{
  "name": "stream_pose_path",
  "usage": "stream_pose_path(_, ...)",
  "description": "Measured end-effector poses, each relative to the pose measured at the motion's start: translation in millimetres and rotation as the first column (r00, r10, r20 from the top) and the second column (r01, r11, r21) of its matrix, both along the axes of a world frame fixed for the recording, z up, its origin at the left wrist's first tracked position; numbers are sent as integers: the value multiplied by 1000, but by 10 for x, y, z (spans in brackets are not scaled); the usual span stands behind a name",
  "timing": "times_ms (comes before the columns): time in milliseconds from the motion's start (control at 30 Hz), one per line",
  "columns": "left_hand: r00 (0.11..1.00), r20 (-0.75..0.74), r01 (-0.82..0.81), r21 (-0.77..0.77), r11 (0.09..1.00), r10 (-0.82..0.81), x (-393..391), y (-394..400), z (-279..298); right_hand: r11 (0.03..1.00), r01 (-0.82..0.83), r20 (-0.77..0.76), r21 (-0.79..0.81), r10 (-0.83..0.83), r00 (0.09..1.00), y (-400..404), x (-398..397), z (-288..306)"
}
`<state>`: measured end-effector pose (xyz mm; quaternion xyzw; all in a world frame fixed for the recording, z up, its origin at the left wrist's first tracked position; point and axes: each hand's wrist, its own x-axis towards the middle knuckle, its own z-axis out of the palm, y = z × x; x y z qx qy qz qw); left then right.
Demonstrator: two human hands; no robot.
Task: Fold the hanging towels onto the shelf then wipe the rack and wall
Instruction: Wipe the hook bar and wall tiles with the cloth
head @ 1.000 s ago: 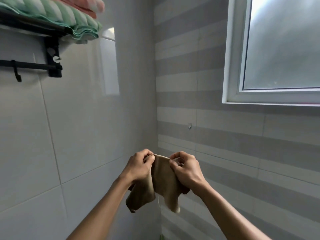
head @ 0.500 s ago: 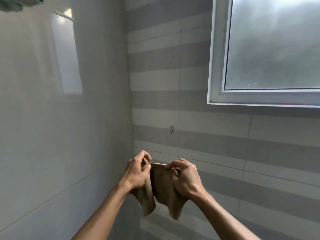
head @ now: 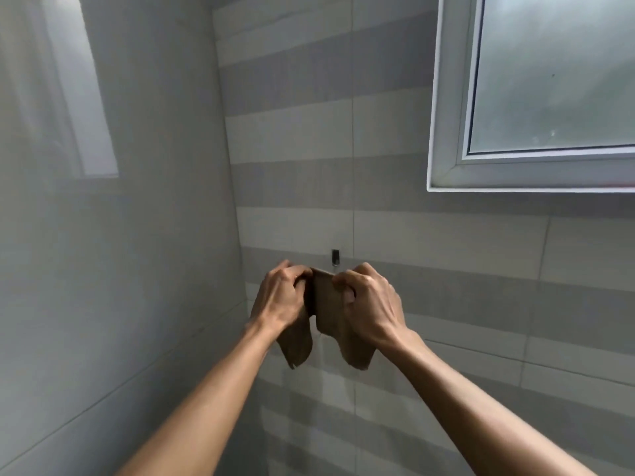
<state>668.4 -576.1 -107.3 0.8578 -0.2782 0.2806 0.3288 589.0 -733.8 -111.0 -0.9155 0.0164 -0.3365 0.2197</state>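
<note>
Gripping one small brown cloth (head: 326,304) by its top edge, the two hands are raised side by side in front of the corner of a tiled room. The left hand (head: 280,297) has its fingers curled over the cloth's left end, and the right hand (head: 369,304) has its fingers and thumb clamped on the right end, so a short stretch of cloth is pulled flat between them. Two loose flaps of the cloth hang down, one below each wrist.

There is one window (head: 549,91), with frosted glass and a white frame, set in the striped wall (head: 309,201) at upper right. One small dark hook (head: 335,257) sits on that wall just above the hands, apart from the cloth. The plain wall (head: 137,269) on the left carries one pale reflection of a window (head: 79,97).

Compared with a second ago, the black towel rack and the folded striped towels at upper left are out of view, since the camera has turned right toward the corner. Half a second ago only a sliver of green towel showed at the top left edge, and now that is gone too. The hands sit closer together than before, with less cloth showing between them, and they now line up just under the hook.
</note>
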Motion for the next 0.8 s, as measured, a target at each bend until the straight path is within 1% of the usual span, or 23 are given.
stream_pose_path(100,1000,31,-5,-7,1000,5,319,-146,84,995,45,42,-91,-41,998,-98,293,134)
stream_pose_path(200,999,49,-2,-17,1000,3,556,-276,101,973,99,88,-209,-82,993,-211,482,145)
stream_pose_path(300,999,31,30,-26,999,-29,654,-401,24,935,132,62,-329,-118,991,-306,588,45)
stream_pose_path(400,999,11,44,-115,992,-44,684,-470,-118,900,131,67,-415,-113,991,-363,646,-151)
stream_pose_path(533,994,-63,75,-135,988,-84,637,-485,-282,914,115,97,-388,-83,992,-348,749,-489)
stream_pose_path(633,990,-112,69,-153,986,-87,604,-477,-344,936,98,58,-339,-83,995,-289,730,-575)
stream_pose_path(733,985,-151,72,-118,990,-89,549,-456,-343,966,61,-11,-253,-66,998,-258,666,-612)
stream_pose_path(800,984,-163,53,-85,995,-66,467,-409,-361,975,68,-39,-212,-78,996,-237,547,-647)
